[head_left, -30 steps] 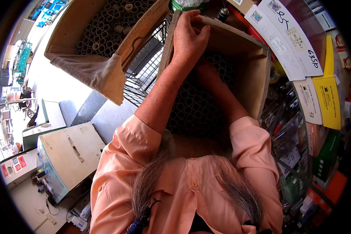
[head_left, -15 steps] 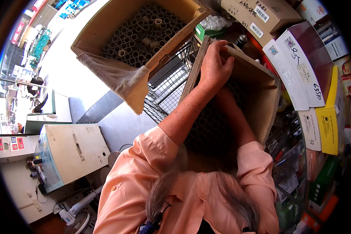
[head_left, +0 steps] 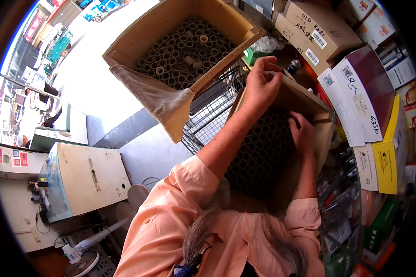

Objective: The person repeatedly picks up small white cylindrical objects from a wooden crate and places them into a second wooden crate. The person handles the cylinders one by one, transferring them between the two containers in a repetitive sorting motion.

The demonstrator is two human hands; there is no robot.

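Note:
In front of me, a wooden box (head_left: 322, 116) holds many short round tubes (head_left: 259, 152) standing on end, packed close together and in shadow. My left hand (head_left: 262, 85) is raised above the box's far left rim, with its fingers bent and its thumb apart from them. A small pale patch shows between thumb and fingers, too unclear to name. Inside the box, near its right wall, is my right hand (head_left: 303, 135). Its fingers are loosely curled and apart, with nothing visible in them.
A second wooden box (head_left: 138, 39) with similar tubes, a few lying sideways, stands beyond to the left, a cloth (head_left: 155, 97) draped over its near side. Between the boxes is a black wire basket (head_left: 215, 113). Cartons (head_left: 316, 34) and a yellow box (head_left: 387, 154) crowd the right.
My right hand has moved from beneath my left forearm to the right side of the box, uncovering more tubes. My left hand stays near the far rim. The whole view has shifted slightly.

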